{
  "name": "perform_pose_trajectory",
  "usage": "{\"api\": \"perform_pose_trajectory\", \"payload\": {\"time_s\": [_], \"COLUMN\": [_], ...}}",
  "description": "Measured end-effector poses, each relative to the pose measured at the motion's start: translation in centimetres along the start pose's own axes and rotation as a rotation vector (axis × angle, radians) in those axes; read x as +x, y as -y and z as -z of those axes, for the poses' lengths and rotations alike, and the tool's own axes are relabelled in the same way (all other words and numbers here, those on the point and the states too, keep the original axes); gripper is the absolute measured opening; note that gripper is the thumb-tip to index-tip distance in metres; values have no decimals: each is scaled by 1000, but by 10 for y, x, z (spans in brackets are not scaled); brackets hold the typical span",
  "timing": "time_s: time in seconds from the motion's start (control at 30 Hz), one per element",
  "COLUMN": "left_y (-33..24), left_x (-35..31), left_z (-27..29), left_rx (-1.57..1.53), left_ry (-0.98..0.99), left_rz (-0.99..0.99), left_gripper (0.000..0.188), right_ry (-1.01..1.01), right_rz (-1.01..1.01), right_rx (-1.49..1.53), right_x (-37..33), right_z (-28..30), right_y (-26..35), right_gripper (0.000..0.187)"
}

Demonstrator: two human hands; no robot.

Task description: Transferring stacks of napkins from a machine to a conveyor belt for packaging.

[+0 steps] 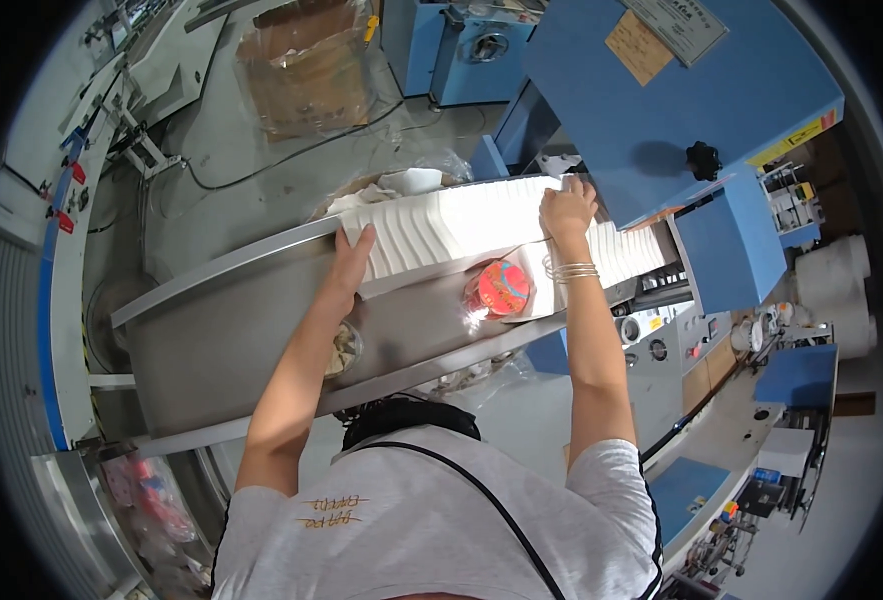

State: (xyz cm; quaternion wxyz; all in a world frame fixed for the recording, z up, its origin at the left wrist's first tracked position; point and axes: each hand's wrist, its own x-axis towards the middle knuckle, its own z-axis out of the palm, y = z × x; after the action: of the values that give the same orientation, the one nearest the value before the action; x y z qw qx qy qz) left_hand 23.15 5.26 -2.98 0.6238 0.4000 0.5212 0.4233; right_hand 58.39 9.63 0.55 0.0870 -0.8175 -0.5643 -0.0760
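A long row of thin white paper-like pieces (451, 228), packed face to face with wavy edges, lies along a metal trough. At its left end my left hand (351, 265) grips the pieces, thumb on the near side, some fingers hidden. Over the right part of the row my right hand (569, 210) has its fingers curled down onto the pieces. A beaded bracelet (573, 271) circles my right wrist. Just in front of the row sits a round red-topped item (502, 288) in clear shiny wrap, touching or very near a white piece beside it.
The metal trough (221, 340) has raised rails on both long sides. Beside my left forearm is a round opening or container (343, 352) with pale scraps. A blue machine (681, 100) overhangs the right end. An open cardboard box (306, 75) stands on the floor beyond; a cable (261, 165) runs nearby.
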Motion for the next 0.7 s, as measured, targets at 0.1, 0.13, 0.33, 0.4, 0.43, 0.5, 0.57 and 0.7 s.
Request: {"api": "perform_pose_trajectory", "payload": {"time_s": [0.1,0.13,0.33,0.4,0.43,0.5,0.57,0.7], "left_y": [9,11,-16,-24,-31,-28,-25,-33], "left_x": [3,4,-33,-45,-55,-60,-62,-68], "left_z": [15,23,80,112,122,159,196,237], "left_rx": [14,20,104,138,106,102,125,53], "left_ry": [-9,-8,-77,-64,-64,-56,-25,19], "left_rz": [-25,-24,28,57,67,50,21,67], "left_gripper": [80,80,85,85,85,83,81,82], "right_ry": [-155,-186,-247,-281,-306,-271,-246,-72], "right_rz": [69,90,157,163,173,176,175,124], "right_rx": [4,11,39,63,90,125,176,304], "right_x": [-13,-17,-62,-81,-93,-117,-141,-174], "right_z": [-4,-5,7,5,7,15,22,39], "right_y": [19,28,97,118,128,151,170,186], "right_gripper": [39,38,37,36,34,33,32,34]}}
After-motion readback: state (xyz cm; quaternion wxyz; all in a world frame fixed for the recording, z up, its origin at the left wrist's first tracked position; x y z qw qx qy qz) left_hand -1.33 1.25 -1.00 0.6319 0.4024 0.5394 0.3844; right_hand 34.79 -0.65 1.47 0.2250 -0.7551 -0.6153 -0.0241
